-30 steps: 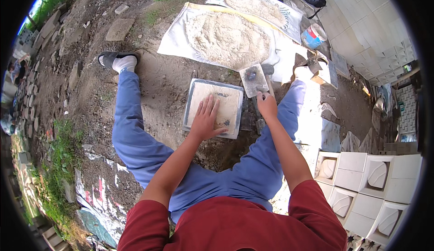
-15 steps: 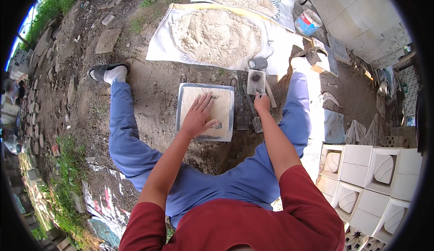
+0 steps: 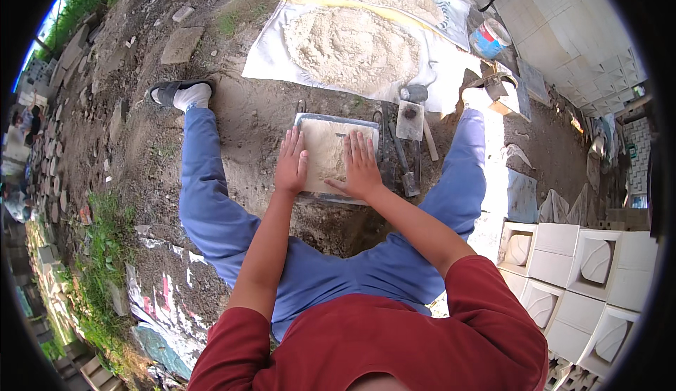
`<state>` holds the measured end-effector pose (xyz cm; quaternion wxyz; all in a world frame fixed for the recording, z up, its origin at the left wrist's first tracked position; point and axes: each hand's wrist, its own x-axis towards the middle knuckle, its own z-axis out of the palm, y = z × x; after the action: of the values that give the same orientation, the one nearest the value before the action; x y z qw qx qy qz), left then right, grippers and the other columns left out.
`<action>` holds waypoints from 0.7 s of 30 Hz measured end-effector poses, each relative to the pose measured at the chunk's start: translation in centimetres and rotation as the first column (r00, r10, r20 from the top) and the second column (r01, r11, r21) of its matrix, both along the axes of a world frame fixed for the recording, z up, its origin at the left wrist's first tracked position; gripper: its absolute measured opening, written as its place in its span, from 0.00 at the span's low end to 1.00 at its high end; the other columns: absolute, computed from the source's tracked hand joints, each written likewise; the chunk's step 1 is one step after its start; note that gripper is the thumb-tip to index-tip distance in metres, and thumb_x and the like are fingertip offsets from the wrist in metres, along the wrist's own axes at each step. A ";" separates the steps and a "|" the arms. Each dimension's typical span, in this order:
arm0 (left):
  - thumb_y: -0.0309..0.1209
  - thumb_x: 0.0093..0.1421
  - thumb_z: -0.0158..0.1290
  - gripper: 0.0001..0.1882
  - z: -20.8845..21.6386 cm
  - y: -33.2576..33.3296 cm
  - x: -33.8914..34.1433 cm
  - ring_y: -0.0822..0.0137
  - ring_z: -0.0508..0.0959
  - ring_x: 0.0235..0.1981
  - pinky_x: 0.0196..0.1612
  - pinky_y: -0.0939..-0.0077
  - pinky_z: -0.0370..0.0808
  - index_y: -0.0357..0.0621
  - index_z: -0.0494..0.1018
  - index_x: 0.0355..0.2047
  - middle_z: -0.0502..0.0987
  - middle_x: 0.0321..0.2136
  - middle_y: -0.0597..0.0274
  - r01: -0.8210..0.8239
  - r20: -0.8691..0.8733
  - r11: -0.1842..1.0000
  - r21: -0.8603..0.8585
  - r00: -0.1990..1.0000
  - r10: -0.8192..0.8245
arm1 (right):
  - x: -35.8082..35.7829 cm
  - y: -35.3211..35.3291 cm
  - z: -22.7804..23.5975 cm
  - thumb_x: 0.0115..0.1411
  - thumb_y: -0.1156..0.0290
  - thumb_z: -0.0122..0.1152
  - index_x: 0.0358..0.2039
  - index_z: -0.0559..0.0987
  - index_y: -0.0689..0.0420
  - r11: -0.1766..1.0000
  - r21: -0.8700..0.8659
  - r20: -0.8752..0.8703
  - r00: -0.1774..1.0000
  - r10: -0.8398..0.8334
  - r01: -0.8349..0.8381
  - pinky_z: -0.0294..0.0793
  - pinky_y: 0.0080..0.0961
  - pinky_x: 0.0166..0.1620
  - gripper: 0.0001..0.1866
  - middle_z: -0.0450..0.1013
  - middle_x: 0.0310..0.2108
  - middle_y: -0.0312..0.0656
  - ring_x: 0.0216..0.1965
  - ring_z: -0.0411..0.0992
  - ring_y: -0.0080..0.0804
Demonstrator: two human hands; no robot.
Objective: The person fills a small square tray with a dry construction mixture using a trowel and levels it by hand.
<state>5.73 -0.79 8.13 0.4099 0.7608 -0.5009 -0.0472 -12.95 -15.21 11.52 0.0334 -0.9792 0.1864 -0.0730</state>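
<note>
In the head view, my right hand [image 3: 360, 165] has let go of the small square plate [image 3: 410, 119], which half a second ago it held and which now lies among the tools on the ground, beside the mallet head [image 3: 413, 94]. That frees both palms for the square frame [image 3: 332, 118], set on the dirt between the legs and filled with pale powder [image 3: 322, 148]. My right hand is now flat on the right part of the fill, thumb spread out, gripping nothing. My left hand [image 3: 290, 164] has shifted to the frame's left edge, fingers straight and close together, also without a grip; how hard either presses, I cannot tell.
</note>
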 end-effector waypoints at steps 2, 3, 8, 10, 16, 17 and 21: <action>0.43 0.78 0.31 0.31 -0.5 0.3 0.2 0.42 0.49 0.78 0.78 0.48 0.47 0.37 0.60 0.74 0.53 0.77 0.42 -0.065 -0.042 0.997 -0.039 0.997 0.063 | 2.2 0.1 -0.1 0.57 0.21 0.53 0.75 0.50 0.74 0.999 0.012 0.005 1.000 -0.030 0.030 0.30 0.54 0.79 0.69 0.42 0.78 0.64 0.81 0.36 0.54; 0.42 0.79 0.30 0.31 -0.7 0.5 0.4 0.40 0.49 0.78 0.77 0.48 0.48 0.36 0.60 0.73 0.53 0.76 0.40 -0.117 -0.084 0.990 -0.076 0.990 0.111 | 3.2 0.2 -0.1 0.57 0.21 0.53 0.75 0.50 0.74 1.000 0.011 0.002 1.000 -0.021 0.021 0.30 0.54 0.79 0.69 0.42 0.78 0.64 0.81 0.36 0.54; 0.44 0.79 0.28 0.32 -1.9 0.7 0.6 0.40 0.51 0.78 0.77 0.51 0.48 0.33 0.61 0.72 0.54 0.76 0.39 -0.262 -0.262 0.955 -0.140 0.940 0.219 | 5.9 -0.5 -0.3 0.64 0.36 0.59 0.74 0.59 0.64 0.957 0.156 0.121 0.966 0.228 -0.245 0.41 0.55 0.78 0.52 0.50 0.77 0.57 0.79 0.46 0.53; 0.44 0.80 0.28 0.33 -2.2 0.4 0.7 0.41 0.51 0.78 0.78 0.53 0.48 0.32 0.62 0.71 0.54 0.76 0.39 -0.325 -0.371 0.928 -0.183 0.897 0.241 | 6.0 -0.4 -0.7 0.67 0.43 0.58 0.70 0.66 0.61 0.923 0.127 0.119 0.930 0.348 -0.362 0.47 0.53 0.77 0.41 0.57 0.74 0.54 0.77 0.51 0.51; 0.49 0.80 0.24 0.36 -3.5 1.5 1.5 0.45 0.49 0.79 0.78 0.56 0.46 0.32 0.63 0.71 0.55 0.76 0.41 -0.451 -0.491 0.873 -0.187 0.812 0.314 | 3.9 -1.3 -1.2 0.69 0.64 0.61 0.58 0.81 0.57 0.792 0.220 0.320 0.810 0.492 -0.569 0.64 0.44 0.73 0.20 0.74 0.64 0.45 0.69 0.68 0.46; 0.47 0.80 0.26 0.34 -3.4 1.4 1.2 0.43 0.51 0.78 0.78 0.55 0.48 0.32 0.64 0.70 0.56 0.75 0.39 -0.408 -0.445 0.896 -0.174 0.844 0.298 | 3.1 -1.6 -1.0 0.67 0.66 0.63 0.57 0.82 0.56 0.780 0.209 0.325 0.795 0.513 -0.589 0.67 0.42 0.71 0.20 0.75 0.62 0.45 0.67 0.70 0.47; 0.47 0.80 0.26 0.34 -3.1 1.7 0.6 0.45 0.51 0.78 0.78 0.56 0.48 0.33 0.65 0.70 0.57 0.75 0.40 -0.251 -0.336 0.961 -0.120 0.920 0.199 | 2.3 -1.6 0.6 0.66 0.65 0.65 0.57 0.82 0.57 0.795 0.195 0.306 0.806 0.506 -0.574 0.67 0.41 0.71 0.21 0.76 0.61 0.45 0.66 0.70 0.46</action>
<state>6.35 0.87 5.06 0.5485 0.7600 -0.3386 -0.0825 -10.69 -16.80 12.13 0.2123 -0.9604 -0.0999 -0.1505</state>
